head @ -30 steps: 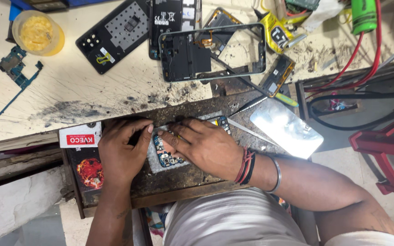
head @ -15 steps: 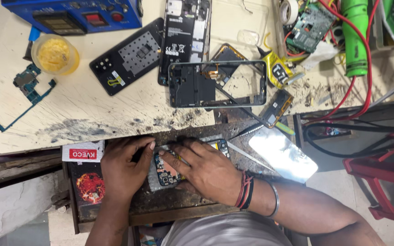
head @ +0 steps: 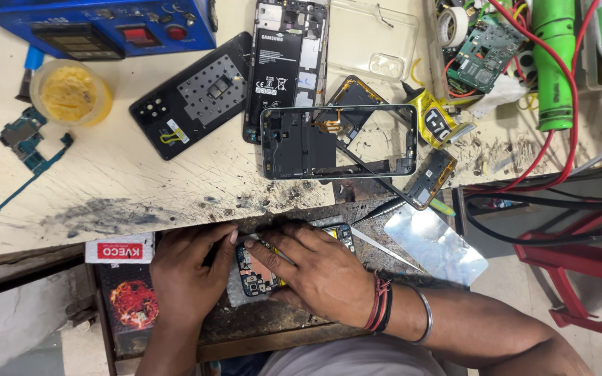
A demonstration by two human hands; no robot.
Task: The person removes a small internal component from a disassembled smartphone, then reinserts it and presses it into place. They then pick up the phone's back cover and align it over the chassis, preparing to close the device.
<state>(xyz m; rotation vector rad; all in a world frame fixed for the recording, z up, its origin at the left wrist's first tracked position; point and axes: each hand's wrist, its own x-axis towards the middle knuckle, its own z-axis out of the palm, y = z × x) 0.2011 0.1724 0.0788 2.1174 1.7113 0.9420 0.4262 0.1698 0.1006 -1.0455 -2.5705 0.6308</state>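
I see both hands on an opened phone (head: 256,275) that lies flat in a pulled-out drawer (head: 245,327) just under the desk (head: 141,181) edge. My left hand (head: 186,275) curls its fingers against the phone's left side. My right hand (head: 315,275) lies flat and spread over the phone, pressing down, not gripping. An empty phone frame (head: 339,143) sits on the desk above.

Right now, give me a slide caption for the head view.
Both hands, left and right, press on an opened phone at a cluttered repair bench.
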